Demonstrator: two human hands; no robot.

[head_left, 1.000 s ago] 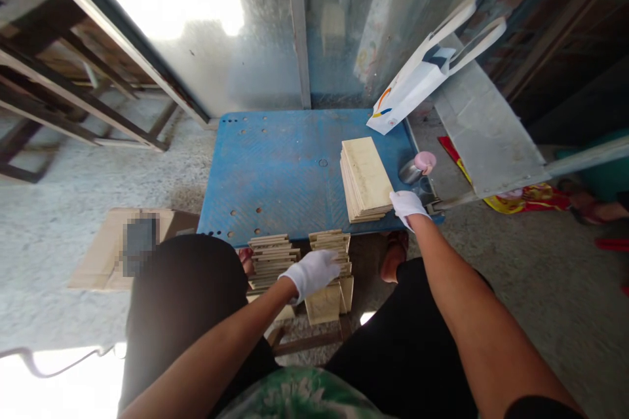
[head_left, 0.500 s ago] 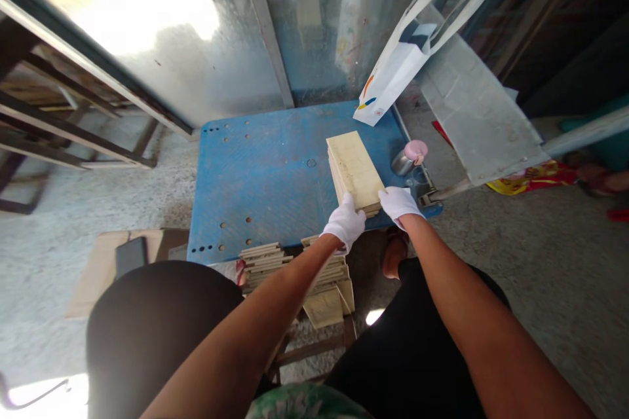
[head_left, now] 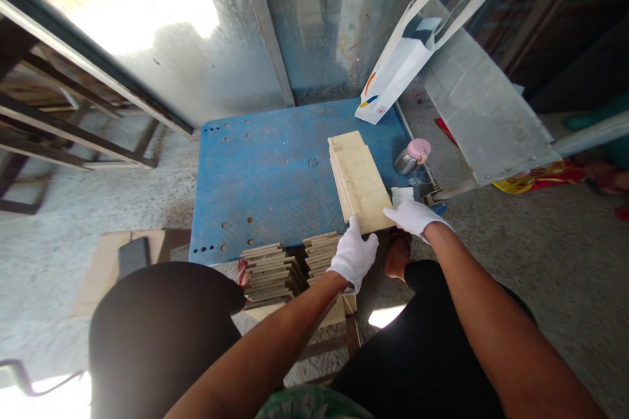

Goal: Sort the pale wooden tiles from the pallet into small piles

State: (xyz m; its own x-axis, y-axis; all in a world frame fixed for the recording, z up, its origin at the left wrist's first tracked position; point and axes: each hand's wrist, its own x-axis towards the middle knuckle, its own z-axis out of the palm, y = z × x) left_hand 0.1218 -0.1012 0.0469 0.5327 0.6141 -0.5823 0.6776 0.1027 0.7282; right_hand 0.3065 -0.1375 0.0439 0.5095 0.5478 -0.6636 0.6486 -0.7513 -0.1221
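Observation:
A stack of thin pale wooden boards [head_left: 358,177] lies on the blue platform [head_left: 255,170], its front end reaching the platform's near edge. My left hand [head_left: 354,254], in a white glove, is at the stack's front left corner; its index finger touches the corner and its thumb is spread away. On the right edge, my gloved right hand [head_left: 417,215] has its thumb over the top board, with the other fingers partly hidden. Below the platform edge stand two rows of similar boards, a left row [head_left: 268,275] and a right row [head_left: 319,252] partly behind my left forearm.
A white paper bag [head_left: 396,78] stands at the platform's back right. Near it are a pink-lidded metal cup [head_left: 411,156] and a metal handle frame [head_left: 491,105]. A phone-like dark object [head_left: 133,255] lies on cardboard [head_left: 95,268] at left. Metal sheeting [head_left: 226,46] rises behind.
The stack's front end has come closer to me, with its top boards shifted. My left hand has moved down and loosened its fingers; my right hand has shifted slightly right and down.

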